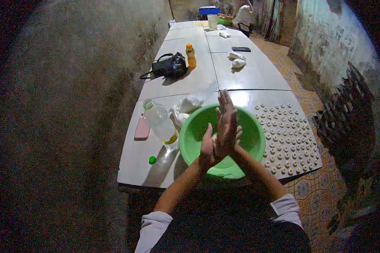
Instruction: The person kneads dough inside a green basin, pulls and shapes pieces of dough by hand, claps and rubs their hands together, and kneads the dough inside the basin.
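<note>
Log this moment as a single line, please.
left hand and right hand: palms together above green bowl | between them: unclear | right of bowl: pale rings in rows on table

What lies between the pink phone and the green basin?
In the head view, a clear plastic bottle stands between the pink phone and the green basin.

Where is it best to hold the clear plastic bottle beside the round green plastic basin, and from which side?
Probably around the upper body of the bottle, below its open mouth, from the left: it stands upright, and the basin crowds its right.
</note>
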Tool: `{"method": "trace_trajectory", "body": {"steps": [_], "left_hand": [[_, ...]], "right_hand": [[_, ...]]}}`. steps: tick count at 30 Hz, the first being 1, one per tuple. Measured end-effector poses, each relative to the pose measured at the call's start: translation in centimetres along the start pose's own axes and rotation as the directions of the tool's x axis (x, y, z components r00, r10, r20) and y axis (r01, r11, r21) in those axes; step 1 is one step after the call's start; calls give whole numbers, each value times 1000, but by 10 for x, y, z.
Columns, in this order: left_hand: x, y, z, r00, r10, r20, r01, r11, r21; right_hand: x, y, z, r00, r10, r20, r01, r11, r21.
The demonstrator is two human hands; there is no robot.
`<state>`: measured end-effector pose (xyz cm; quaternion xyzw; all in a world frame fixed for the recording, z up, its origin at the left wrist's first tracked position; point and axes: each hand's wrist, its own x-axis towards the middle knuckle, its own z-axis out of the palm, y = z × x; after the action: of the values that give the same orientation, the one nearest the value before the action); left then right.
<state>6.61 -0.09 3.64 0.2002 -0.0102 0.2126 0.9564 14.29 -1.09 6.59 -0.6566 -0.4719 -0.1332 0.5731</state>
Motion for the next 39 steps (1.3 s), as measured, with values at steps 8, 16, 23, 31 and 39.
{"method": "trace_trajectory", "body": {"steps": [8,16,23,31,39], "left_hand": [[-2,21,1,970,121,-210,-160,971,-180],[-12,15,20,935,86,-344,-101,995,-26],[4,16,12,848,439,-299,-302,862,408],[-9,9,14,948,308,-75,-316,939,-139],[-6,-4,-16,930,359,-72,-320,892,319]], "right_hand": [[11,-8,-15,994,-106,22,107,992,-62],[14,9,-22,922,-30,387,-10,995,102],[-20,-8,10,979,-20,203,47,990,-132],[-16,41,22,783,100,614,-259,950,176],[9,-6,-7,796,-605,-13,578,767,-280]]}}
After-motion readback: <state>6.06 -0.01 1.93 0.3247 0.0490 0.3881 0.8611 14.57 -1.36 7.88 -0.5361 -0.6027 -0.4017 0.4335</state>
